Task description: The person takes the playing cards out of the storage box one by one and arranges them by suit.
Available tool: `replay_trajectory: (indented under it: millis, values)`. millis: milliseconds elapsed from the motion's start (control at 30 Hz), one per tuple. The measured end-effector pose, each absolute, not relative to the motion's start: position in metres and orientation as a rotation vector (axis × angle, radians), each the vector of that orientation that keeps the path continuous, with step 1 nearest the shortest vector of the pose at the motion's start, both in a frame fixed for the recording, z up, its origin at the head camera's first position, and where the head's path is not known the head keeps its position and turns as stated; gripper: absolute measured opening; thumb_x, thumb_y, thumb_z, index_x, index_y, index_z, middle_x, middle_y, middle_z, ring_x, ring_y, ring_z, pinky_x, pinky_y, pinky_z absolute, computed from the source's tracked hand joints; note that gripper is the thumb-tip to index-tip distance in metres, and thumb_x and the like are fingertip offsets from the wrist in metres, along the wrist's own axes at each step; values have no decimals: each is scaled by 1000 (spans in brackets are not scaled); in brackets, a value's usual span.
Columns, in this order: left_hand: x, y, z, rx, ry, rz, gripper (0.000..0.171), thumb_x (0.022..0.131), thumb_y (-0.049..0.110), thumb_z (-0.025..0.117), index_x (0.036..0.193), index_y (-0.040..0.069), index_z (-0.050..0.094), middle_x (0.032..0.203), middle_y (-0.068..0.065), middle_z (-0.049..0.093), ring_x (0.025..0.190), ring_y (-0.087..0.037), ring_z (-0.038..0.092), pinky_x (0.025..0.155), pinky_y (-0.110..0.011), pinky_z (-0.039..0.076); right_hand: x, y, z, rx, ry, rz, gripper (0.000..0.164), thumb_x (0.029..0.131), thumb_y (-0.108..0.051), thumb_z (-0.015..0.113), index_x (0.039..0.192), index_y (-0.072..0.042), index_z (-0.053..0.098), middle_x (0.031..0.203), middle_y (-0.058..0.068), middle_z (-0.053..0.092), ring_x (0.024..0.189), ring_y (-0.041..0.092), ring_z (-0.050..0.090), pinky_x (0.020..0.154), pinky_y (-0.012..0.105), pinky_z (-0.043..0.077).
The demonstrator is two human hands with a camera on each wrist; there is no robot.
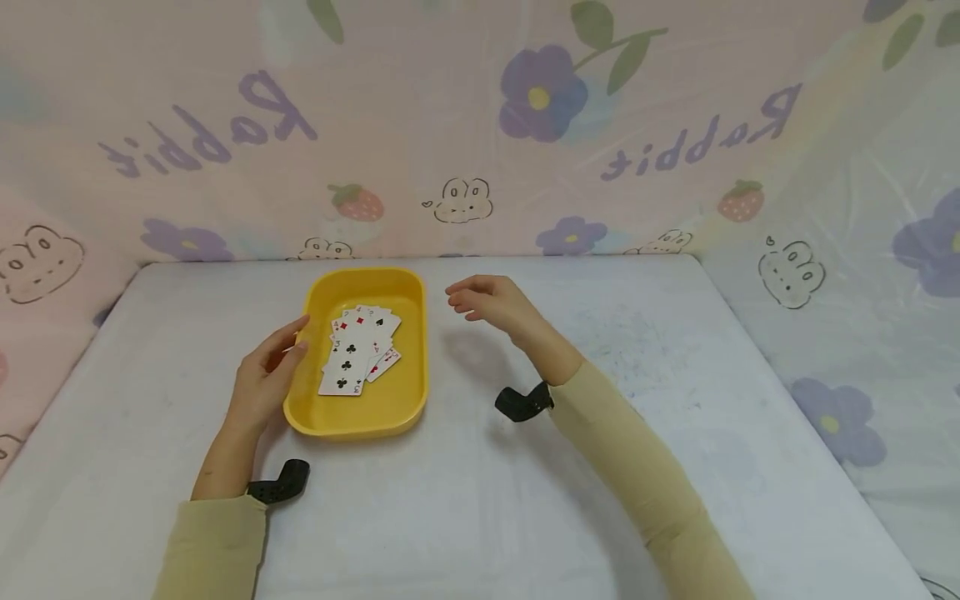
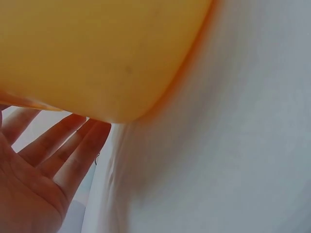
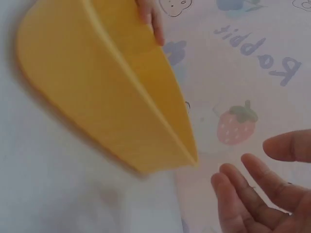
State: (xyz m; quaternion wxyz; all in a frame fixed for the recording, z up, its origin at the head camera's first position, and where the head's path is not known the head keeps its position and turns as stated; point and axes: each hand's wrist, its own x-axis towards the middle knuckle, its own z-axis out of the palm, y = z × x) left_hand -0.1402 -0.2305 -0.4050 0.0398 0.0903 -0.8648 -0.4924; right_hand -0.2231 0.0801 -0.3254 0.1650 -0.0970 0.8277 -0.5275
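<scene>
A yellow tray (image 1: 412, 400) lies on the table, with a small heap of playing cards (image 1: 345, 367) face up inside. A three of clubs is uppermost in the heap. At the tray's left rim is my left hand (image 1: 262, 379), its fingertips touching the edge; in the left wrist view its fingers (image 2: 82, 160) look straight, tips partly hidden by the tray wall. My right hand (image 1: 495, 304) hovers to the right of the tray, apart from it. Its fingers (image 3: 265, 179) are loosely bent with nothing between them in the right wrist view.
The white table (image 1: 465, 500) extends around the tray. Behind and at the sides hangs a pale cloth (image 1: 420, 108) printed with rabbits, flowers and strawberries. A black wrist mount (image 1: 281, 483) sits on the left wrist, another mount (image 1: 522, 404) on the right.
</scene>
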Motion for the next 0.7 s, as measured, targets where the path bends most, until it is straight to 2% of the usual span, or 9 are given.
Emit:
replay_trajectory:
  millis: [100,267,467,600,700]
  values:
    - [-140,-231,-405,279,-2650,-1505,49,100,43,42,146,27,42,146,-16,43,121,-32,47,91,-16,45,-230,66,-321,-217,2284,-1564,30,95,-23,56,116,-5,66,116,10,66,104,23,64,90,31,53]
    - [-138,-232,-406,260,-2637,-1506,48,100,41,43,146,24,43,144,-17,45,119,-31,49,82,-7,39,-239,44,-320,-140,2154,-1638,31,93,-17,60,118,0,65,116,13,67,100,21,66,88,28,54]
    - [-137,-232,-404,258,-2613,-1548,48,101,40,43,146,26,42,145,-18,43,120,-31,47,81,-4,38,-246,22,-321,-82,1976,-1754,37,95,-14,59,125,7,58,118,21,65,86,15,66,87,28,54]
    - [-138,-231,-404,260,-2611,-1579,48,101,40,43,146,27,41,146,-18,42,120,-32,46,83,-7,39,-245,7,-320,-89,1921,-1763,35,96,-11,57,125,9,57,121,26,62,85,17,65,90,30,53]
    - [-139,-230,-406,276,-2622,-1575,47,101,40,43,146,27,41,147,-16,42,122,-32,46,92,-17,43,-245,-5,-321,-97,1884,-1751,36,96,-10,55,127,10,55,124,27,59,91,22,63,94,32,51]
